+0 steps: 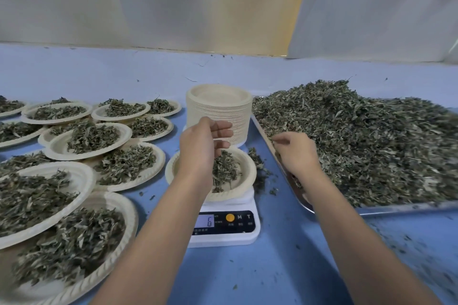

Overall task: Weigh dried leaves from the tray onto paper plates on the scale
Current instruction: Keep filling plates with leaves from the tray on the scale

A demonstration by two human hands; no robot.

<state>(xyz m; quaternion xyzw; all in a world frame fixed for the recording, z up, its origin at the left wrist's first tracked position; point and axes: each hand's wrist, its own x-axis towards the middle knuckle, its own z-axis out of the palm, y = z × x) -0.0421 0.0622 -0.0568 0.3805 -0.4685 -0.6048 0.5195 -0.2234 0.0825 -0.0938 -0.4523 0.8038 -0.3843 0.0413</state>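
L: left hand (pixel 205 141) hovers over the paper plate (pixel 248 176) on the scale (pixel 247 234), fingers loosely straight, grip wide, nothing in it. Forearm covers the plate's left part

R: right hand (pixel 296 153) is palm-down in the tray (pixel 371 211) at its near-left side, fingers curled into the dried leaves (pixel 371 136). Grip narrow, closed on a bunch of leaves; can't tell how much

Plate on scale: small heap of leaves in the middle, rim bare. Display (pixel 209 221) reads 6, units too small to read

Tray: metal, right of the scale, piled high w/ leaves, heap tallest toward the back. Loose crumbs (pixel 257 164) on the worktop (pixel 285 267) between scale and tray, more scattered front-right

Stack of empty plates (pixel 218 111) just behind the scale, touching the tray's left corner

Left side: filled plates (pixel 86 141), many, overlapping each other, each w/ a leaf portion, running off the left edge of view

Worktop is blue; pale sheeting (pixel 173 7) hangs behind it
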